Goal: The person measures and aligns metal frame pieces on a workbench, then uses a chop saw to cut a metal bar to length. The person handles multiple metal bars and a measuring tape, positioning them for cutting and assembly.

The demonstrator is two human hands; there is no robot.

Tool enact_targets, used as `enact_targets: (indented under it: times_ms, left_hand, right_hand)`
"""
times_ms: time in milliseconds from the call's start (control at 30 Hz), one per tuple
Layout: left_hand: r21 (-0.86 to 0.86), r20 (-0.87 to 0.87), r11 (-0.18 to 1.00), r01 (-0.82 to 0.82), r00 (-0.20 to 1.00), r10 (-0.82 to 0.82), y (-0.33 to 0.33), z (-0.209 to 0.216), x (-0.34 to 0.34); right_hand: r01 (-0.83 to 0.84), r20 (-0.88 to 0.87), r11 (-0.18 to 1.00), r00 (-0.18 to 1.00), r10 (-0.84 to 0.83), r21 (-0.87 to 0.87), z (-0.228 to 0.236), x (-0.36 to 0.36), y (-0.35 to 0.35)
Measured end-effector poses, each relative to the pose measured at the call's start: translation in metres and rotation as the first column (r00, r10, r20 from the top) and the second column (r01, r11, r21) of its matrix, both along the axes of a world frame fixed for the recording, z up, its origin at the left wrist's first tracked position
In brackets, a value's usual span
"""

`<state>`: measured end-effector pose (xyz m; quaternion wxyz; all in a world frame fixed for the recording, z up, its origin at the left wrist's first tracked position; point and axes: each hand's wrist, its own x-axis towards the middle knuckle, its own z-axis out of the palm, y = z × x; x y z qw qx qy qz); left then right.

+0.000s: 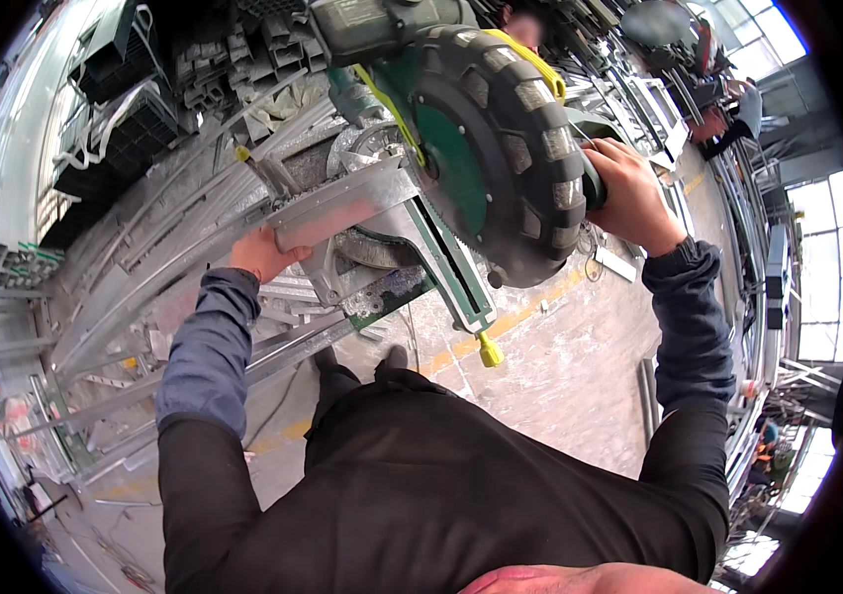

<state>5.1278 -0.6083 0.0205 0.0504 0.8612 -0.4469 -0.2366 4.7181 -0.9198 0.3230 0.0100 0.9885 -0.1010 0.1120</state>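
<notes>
In front of me stands a green and black mitre saw [451, 163] with a ribbed round guard over its blade. My right hand [631, 195] is closed around the saw's handle at the guard's right side. A silvery metal profile [342, 210] lies along the saw's fence, its far end near the blade. At its near left end my left hand [268, 254] presses on it with curled fingers; part of the grip is hidden. Below the blade, the slotted saw table arm [453, 262] points toward me, ending in a yellow knob [490, 350]. Metal chips cover the saw base.
Long metal rails [273, 351] run left of the saw. Black plastic crates [130, 134] stand at the far left, with stacked metal profiles [243, 64] behind. A person [733, 114] is at the far right, among more lengths of metal. Yellow lines [530, 309] mark the floor.
</notes>
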Motion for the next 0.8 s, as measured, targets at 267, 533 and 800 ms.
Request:
enact_targets:
  times_ms: [267,533,800]
  left_hand:
    - [0.016,-0.015,1.000,-0.019,1.000,0.019,-0.001,0.001,0.002]
    - [-0.077,-0.001,0.997,0.000,1.000,0.000,0.002,-0.003,0.002]
    - [-0.002,0.007,1.000,0.011,1.000,-0.011,-0.004,-0.002,0.004]
  right_hand:
    - [0.040,0.051,0.999,0.998,-0.039,-0.020,-0.012,0.013,-0.008]
    - [0.052,0.077,0.998,0.996,-0.050,-0.027,-0.018,0.014,-0.005]
    - [0.037,0.122,0.996,0.992,-0.028,-0.076,-0.024,0.011,-0.007]
